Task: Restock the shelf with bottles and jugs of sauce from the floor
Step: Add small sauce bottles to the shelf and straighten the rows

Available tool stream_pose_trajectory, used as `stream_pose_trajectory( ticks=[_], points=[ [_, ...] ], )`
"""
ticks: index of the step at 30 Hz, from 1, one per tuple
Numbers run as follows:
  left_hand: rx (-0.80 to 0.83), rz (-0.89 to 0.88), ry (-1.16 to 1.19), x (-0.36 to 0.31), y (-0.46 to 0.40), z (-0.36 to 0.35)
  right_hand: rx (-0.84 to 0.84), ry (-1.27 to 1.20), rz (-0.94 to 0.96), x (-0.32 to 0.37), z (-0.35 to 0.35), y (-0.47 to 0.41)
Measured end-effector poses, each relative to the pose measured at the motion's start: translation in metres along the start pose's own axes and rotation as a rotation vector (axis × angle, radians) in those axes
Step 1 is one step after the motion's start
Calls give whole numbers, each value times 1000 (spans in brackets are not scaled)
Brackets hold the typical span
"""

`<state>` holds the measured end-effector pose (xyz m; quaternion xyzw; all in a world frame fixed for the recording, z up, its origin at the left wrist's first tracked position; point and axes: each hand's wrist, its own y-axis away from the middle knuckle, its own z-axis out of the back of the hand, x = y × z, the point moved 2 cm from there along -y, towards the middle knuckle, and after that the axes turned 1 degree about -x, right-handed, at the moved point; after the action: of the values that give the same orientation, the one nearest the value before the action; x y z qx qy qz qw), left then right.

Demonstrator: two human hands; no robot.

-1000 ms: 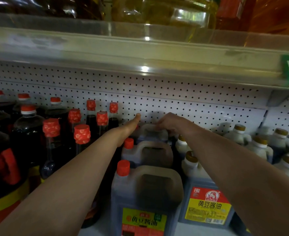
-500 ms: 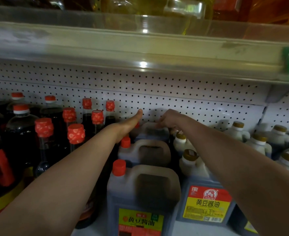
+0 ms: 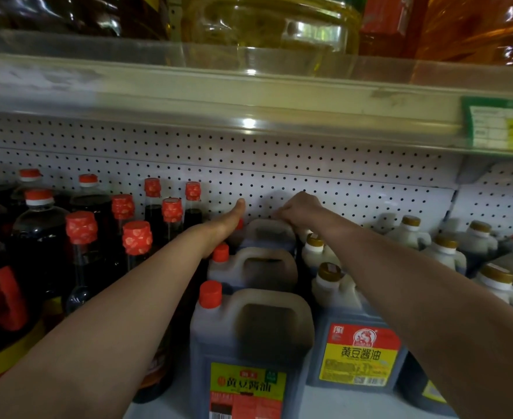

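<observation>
White pegboard back wall (image 3: 309, 176), upper shelf edge (image 3: 219, 98)

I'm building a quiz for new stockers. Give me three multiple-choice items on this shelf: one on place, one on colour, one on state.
1. Where is the rearmost jug of the red-capped row?
A. by the pegboard
B. at the shelf's front edge
C. on the upper shelf

2. What colour is the front jug's cap?
A. gold
B. red
C. green

3. How is the left hand?
A. fist closed
B. gripping a cap
C. fingers straight

Key: 1 A, it stands just before the pegboard, with the right hand on its handle; 2 B, plainly red; 3 C, the fingers lie flat beside the jug.
</observation>
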<state>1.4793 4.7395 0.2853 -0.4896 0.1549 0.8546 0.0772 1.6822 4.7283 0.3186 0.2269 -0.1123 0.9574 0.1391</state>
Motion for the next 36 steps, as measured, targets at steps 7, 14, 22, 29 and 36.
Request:
stream_pose_trajectory(
  ticks=[7, 14, 22, 29, 36],
  points=[
    [12, -14, 54, 3, 7, -1, 181, -343, -114, 10, 5, 23],
    [16, -24, 58, 0, 9, -2, 136, -291, -52, 22, -9, 10],
    [5, -16, 22, -2, 11, -1, 179, -388, -12, 10, 2, 16],
    [-33, -54, 11, -9, 32, -3, -1, -340, -20, 5, 9, 37],
    [-19, -171, 74, -17, 83, 3, -220, -443, 0, 27, 37, 80]
  ],
)
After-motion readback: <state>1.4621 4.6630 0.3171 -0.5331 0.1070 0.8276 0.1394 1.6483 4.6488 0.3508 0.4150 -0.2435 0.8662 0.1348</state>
